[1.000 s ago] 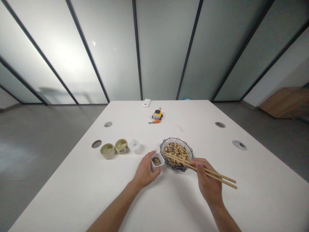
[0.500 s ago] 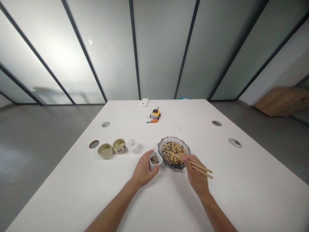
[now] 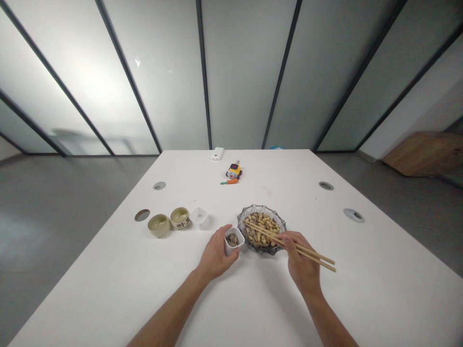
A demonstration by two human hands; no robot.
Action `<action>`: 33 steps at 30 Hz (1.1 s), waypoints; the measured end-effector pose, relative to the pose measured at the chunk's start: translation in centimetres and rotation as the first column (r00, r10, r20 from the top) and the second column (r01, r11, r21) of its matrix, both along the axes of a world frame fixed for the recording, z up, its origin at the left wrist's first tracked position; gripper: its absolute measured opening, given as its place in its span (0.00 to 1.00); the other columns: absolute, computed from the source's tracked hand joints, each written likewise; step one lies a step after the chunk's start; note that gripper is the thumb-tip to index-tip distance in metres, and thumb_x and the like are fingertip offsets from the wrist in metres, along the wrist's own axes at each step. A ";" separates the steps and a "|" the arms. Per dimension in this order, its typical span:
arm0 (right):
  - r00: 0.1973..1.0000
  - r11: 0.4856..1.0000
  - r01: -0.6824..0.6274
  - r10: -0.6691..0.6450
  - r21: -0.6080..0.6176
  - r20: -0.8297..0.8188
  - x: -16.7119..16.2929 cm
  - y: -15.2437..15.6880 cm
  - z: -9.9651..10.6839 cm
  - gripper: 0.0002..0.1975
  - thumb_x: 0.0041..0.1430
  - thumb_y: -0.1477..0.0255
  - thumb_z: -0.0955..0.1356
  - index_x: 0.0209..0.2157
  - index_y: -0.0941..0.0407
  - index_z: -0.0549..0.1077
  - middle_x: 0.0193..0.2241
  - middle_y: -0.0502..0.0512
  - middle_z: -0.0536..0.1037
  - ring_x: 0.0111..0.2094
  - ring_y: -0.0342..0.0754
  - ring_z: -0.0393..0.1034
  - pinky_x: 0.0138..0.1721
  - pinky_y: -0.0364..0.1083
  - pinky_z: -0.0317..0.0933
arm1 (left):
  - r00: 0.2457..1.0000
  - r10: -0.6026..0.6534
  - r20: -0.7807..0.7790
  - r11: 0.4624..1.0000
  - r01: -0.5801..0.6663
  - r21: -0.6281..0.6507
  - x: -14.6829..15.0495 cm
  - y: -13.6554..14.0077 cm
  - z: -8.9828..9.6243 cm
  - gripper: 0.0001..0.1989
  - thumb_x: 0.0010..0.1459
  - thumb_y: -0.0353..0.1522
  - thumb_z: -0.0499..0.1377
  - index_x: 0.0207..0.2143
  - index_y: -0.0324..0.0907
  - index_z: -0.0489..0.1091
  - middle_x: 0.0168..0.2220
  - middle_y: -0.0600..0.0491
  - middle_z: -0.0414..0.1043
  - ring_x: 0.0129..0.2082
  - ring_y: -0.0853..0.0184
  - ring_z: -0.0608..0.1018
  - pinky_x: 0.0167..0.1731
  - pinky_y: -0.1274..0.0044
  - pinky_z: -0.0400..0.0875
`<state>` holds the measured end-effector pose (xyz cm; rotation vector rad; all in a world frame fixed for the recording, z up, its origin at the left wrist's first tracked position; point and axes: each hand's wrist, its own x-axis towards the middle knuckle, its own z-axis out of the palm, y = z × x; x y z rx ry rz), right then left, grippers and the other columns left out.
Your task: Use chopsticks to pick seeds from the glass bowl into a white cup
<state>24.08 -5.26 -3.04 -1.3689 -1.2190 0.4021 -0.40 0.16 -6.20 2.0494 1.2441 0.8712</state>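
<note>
- Left hand (image 3: 216,254) wraps the small white square cup (image 3: 233,240), touching the scalloped glass nut bowl's (image 3: 262,226) left rim.
- Right hand (image 3: 302,262) pinches wooden chopsticks (image 3: 289,245); since a moment ago they've drawn back slightly, tips over the bowl, apparently carrying nothing.

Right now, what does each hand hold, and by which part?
The left hand grips the small white cup around its side. The right hand holds the wooden chopsticks near their back half, tips over the glass bowl.

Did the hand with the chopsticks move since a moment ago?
Yes. The right hand slid back from the glass bowl toward the person, so the chopsticks now reach less far over the nuts.
</note>
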 end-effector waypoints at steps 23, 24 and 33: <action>0.940 0.999 -0.022 0.011 0.027 0.342 0.2 -1.0 2.6 0.17 0.70 0.59 0.66 0.32 0.52 0.80 0.31 0.54 0.82 0.33 0.50 0.78 0.37 0.48 0.72 | 1.000 -0.004 -0.009 1.000 0.004 -0.002 -0.1 0.0 -0.1 0.32 0.57 0.33 0.63 0.63 0.41 0.61 0.60 0.42 0.71 0.60 0.53 0.74 0.62 0.59 0.67; 0.937 0.999 -0.033 0.023 0.022 0.349 0.2 -1.0 2.7 0.17 0.70 0.59 0.66 0.32 0.52 0.80 0.31 0.54 0.82 0.33 0.50 0.78 0.36 0.48 0.72 | 1.000 -0.004 -0.009 1.000 0.004 -0.003 0.0 0.0 -0.1 0.32 0.57 0.33 0.63 0.63 0.41 0.61 0.60 0.42 0.71 0.60 0.53 0.74 0.62 0.59 0.67; 0.946 0.999 0.007 -0.024 0.053 0.323 0.8 -1.2 2.5 0.16 0.70 0.61 0.66 0.34 0.52 0.81 0.33 0.54 0.82 0.35 0.49 0.78 0.38 0.47 0.72 | 1.000 -0.003 0.002 1.000 0.003 -0.002 -0.1 0.0 -0.1 0.32 0.56 0.32 0.63 0.63 0.41 0.61 0.59 0.43 0.71 0.59 0.53 0.74 0.62 0.59 0.68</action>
